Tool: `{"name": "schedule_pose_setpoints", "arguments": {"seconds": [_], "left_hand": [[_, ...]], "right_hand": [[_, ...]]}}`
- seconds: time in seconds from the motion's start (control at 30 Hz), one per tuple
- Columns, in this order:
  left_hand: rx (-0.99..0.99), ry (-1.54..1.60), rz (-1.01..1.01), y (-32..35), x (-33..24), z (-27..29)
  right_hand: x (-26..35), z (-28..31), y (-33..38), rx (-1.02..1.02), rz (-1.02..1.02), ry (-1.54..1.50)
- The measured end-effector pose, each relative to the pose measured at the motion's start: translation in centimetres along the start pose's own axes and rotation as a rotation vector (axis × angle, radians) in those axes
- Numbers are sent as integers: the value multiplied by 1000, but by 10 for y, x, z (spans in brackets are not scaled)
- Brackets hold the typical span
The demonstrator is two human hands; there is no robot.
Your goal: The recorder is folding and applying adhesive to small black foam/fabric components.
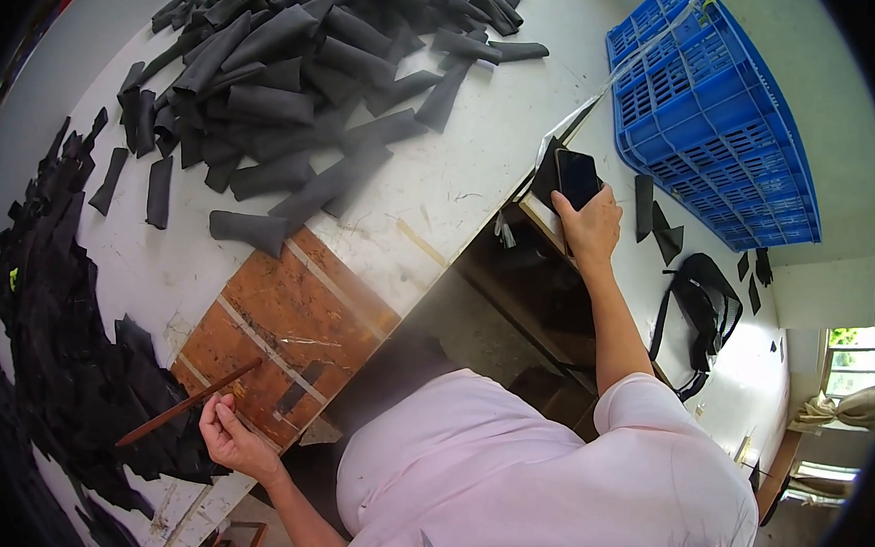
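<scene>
any lettering on the smartphone (pixel 575 174) was too small to make out, and the scuffs and streaks on the brown board (pixel 280 314) could not be told as writing.

the board lay along the near edge of the white counter (pixel 508 102), crossed by pale strips of tape (pixel 263 338). past that edge, a dark gap (pixel 502 287) opened toward the side counter (pixel 739 422) on the right, and the right forearm crossed above the far part of it. a strip of white surface showed between the rolled black pieces (pixel 267 108) and the edge, giving some room there; on the left, flat black pieces (pixel 51 290) crowded the counter.

the left hand (pixel 237 442) was at the board's near left corner, its grip narrow, pinching a brown stick (pixel 181 407). the stick's long axis ran slantwise, one end above the flat pieces at lower left, the other pointing up and right over the board.

the right hand (pixel 593 228) had its grip around the smartphone's lower end, screen facing up, its long axis pointing away from the person. a blue plastic crate (pixel 712 120) stood beyond it, with a black bag (pixel 704 305) nearer.
</scene>
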State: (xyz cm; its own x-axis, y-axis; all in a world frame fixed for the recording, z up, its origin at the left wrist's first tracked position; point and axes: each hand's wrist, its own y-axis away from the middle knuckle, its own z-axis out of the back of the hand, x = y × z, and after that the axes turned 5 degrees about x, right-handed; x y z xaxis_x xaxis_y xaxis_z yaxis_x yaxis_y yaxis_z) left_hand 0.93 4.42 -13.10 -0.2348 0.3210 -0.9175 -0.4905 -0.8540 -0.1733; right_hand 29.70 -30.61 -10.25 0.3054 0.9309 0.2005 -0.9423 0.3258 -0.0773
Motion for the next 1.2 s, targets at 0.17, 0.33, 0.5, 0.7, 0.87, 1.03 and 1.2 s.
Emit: {"name": "schedule_pose_setpoints", "arguments": {"seconds": [0.17, 0.33, 0.5, 0.7, 0.87, 1.03, 1.2], "left_hand": [[-3, 27, -9, 0, -1, -1], [8, 12, 0, 0, -1, -2], [3, -58, -20, 2, 3, 3], [0, -82, -29, 1, -1, 1], [1, -26, -16, -4, 6, -3], [-1, -21, 11, -6, 6, -2], [-50, 110, 37, 5, 6, 6]], "right_hand": [[5, 9, 0, 18, 31, -30], [14, -8, 6, -306, 192, 186], [106, 4, 62, -126, 829, -373], [192, -19, 99, 13, 1340, -514], [234, -44, 73, -73, 1526, -396], [246, -66, 35, -203, 1418, -231], [243, -73, -1, -249, 1380, -119]]}}
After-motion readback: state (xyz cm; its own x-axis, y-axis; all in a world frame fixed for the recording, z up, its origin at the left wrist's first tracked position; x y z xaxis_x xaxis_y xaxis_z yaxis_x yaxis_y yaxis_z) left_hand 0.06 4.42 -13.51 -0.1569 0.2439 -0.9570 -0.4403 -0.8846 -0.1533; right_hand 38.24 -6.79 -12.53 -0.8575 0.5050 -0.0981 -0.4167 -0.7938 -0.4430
